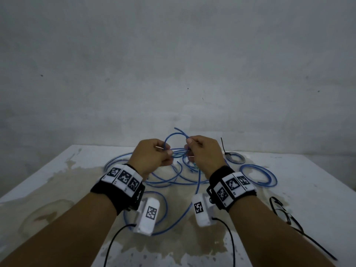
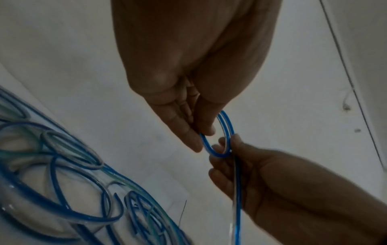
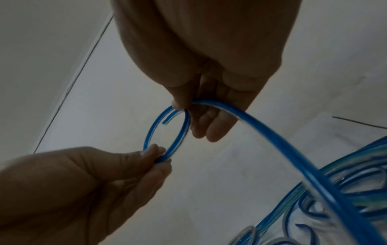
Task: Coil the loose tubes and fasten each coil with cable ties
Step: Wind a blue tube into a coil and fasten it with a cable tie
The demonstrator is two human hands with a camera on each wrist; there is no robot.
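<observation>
Both hands are up off the table [image 1: 289, 170], middle of the head view, working a small coil [image 3: 167, 132] out of one blue tube [image 3: 272, 140]. The left hand [image 1: 152, 155] pinches the coil's near side between thumb and fingertips. The right hand [image 1: 202, 151] pinches the opposite side, fingers curled round it, so both are closed on it with nothing spare.

What the next wrap hangs on: the uncoiled length leaves the right hand's grip and drops down and toward the lower right in the right wrist view, into the pile [image 1: 173, 180] on the table below and between the wrists. So the slack feeds from the right side, and I'd guess that hand does the pulling while the left just keeps the loops stacked. The loop stands roughly upright between the two grips, about two turns, with a short cut end poking out inside it near the right thumb.

The tube is thin, glossy, see-through blue plastic and looks springy, so those turns will probably pop open if either pinch slackens.

Right of center there's a finished blue coil [image 1: 258, 175] lying flat, and a grey coil [image 1: 235, 157] with a black tie [image 1: 223, 145] sticking up. More black ties [image 1: 285, 214] lie at the right edge. The tabletop is white, stained brownish.
</observation>
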